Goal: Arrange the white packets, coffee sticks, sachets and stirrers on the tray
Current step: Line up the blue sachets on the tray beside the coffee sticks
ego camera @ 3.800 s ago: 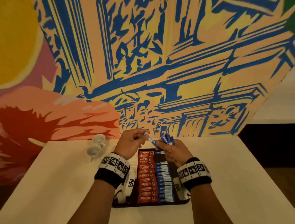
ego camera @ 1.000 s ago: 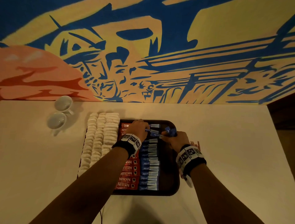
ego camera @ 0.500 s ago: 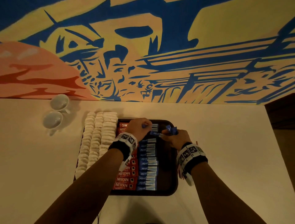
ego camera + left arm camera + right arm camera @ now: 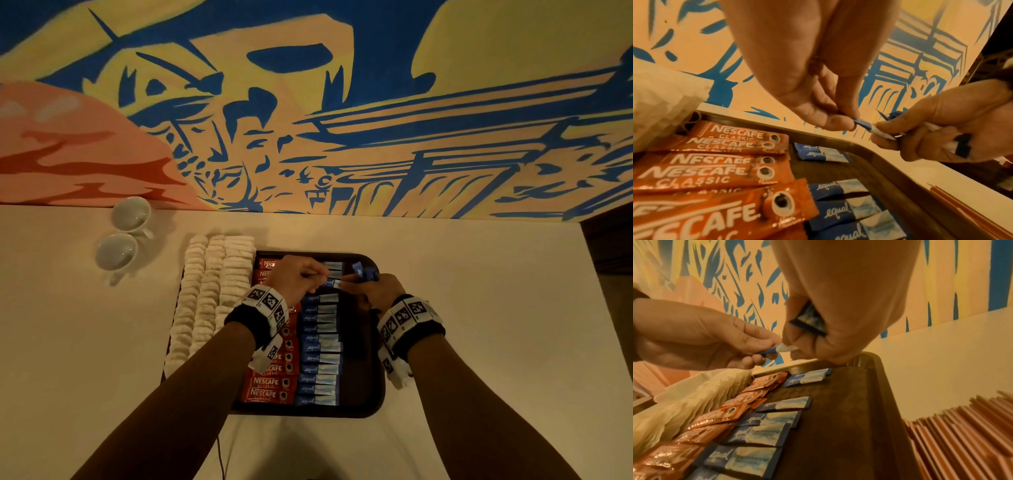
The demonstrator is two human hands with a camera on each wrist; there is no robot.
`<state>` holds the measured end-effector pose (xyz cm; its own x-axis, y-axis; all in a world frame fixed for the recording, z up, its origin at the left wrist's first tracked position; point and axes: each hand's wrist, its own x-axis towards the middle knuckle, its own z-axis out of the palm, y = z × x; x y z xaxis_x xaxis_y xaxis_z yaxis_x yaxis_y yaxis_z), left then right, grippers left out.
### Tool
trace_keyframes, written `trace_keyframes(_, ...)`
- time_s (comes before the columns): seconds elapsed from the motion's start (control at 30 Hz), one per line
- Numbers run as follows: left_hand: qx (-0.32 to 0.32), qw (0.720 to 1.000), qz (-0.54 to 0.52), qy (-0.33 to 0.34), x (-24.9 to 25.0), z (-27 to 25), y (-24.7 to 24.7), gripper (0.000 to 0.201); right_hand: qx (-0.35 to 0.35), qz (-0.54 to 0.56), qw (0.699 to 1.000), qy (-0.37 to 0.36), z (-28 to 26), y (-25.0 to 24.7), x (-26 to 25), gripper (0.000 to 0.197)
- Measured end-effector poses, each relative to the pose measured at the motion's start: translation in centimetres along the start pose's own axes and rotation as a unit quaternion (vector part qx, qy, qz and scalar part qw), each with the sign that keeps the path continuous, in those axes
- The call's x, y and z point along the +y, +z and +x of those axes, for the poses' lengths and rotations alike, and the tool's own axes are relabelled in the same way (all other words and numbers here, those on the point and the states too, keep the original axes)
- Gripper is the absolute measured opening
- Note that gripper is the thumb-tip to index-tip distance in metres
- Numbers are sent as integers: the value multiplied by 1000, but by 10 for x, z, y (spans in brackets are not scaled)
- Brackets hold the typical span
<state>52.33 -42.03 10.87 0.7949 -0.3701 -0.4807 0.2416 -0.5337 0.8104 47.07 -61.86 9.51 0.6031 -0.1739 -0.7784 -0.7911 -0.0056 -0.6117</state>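
Observation:
A dark tray (image 4: 373, 346) holds rows of white packets (image 4: 209, 298) on its left, a column of red Nescafe coffee sticks (image 4: 270, 387) and a column of blue sachets (image 4: 320, 356). My left hand (image 4: 323, 277) pinches one end of a single blue sachet (image 4: 869, 128) just above the far part of the sachet column. My right hand (image 4: 346, 281) pinches its other end and also grips a bunch of spare blue sachets (image 4: 364, 272). Orange stirrers (image 4: 962, 434) lie on the table to the right of the tray, hidden under my right wrist in the head view.
Two white cups (image 4: 132, 214) stand at the back left of the white table (image 4: 496, 308), near the painted wall. The tray's right strip (image 4: 838, 418) is bare. A thin cable (image 4: 219, 452) hangs at the table's front edge.
Both hands came down from above the tray's far end to just over the sachet column, still holding one sachet between them. In the last second they barely moved.

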Motion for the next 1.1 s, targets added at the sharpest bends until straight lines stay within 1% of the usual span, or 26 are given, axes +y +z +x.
trace_keyframes(0.1, 8, 999, 34, -5, -1, 3, 1, 12, -7, -9, 1000, 29, 6, 2, 0, 21)
trace_keyframes(0.2, 21, 992, 124, 0, -4, 10, 5, 12, 20, -37, 998, 45, 19, 8, 1, 21)
trace_keyframes(0.27, 18, 976, 216, 23, -6, 13, 8, 18, 51, -71, 995, 40, 26, 14, 3, 21)
trace_keyframes(0.33, 6, 952, 299, 58, -7, 17, 11, 25, 66, -91, 993, 31, 32, 18, 5, 22)
trace_keyframes(0.4, 6, 932, 352, 84, -10, 21, 11, 25, 66, -98, 993, 19, 35, 20, 5, 18)
trace_keyframes(0.47, 10, 918, 384, 96, -11, 25, 12, 23, 73, -115, 991, 1, 36, 20, 3, 16)
trace_keyframes(0.53, 9, 913, 396, 95, -13, 28, 13, 24, 90, -133, 987, -11, 36, 17, 3, 16)
trace_keyframes(0.6, 4, 909, 408, 88, -15, 30, 15, 27, 104, -142, 984, -24, 32, 13, 2, 28)
trace_keyframes(0.67, -1, 904, 419, 79, -18, 30, 17, 28, 110, -145, 983, -29, 29, 10, 3, 31)
trace_keyframes(0.83, 14, 905, 420, 65, -21, 28, 20, 31, 63, -113, 991, -30, 19, 4, 0, 28)
trace_keyframes(0.9, 17, 908, 415, 61, -19, 26, 20, 33, 49, -95, 993, -40, 11, 1, -1, 24)
trace_keyframes(1.0, 20, 916, 396, 55, -16, 20, 17, 34, 35, -68, 995, -59, -4, 0, -4, 27)
trace_keyframes(1.1, 51, 930, 358, 67, -7, 10, 8, 28, 10, -27, 997, -68, -22, 2, -13, 31)
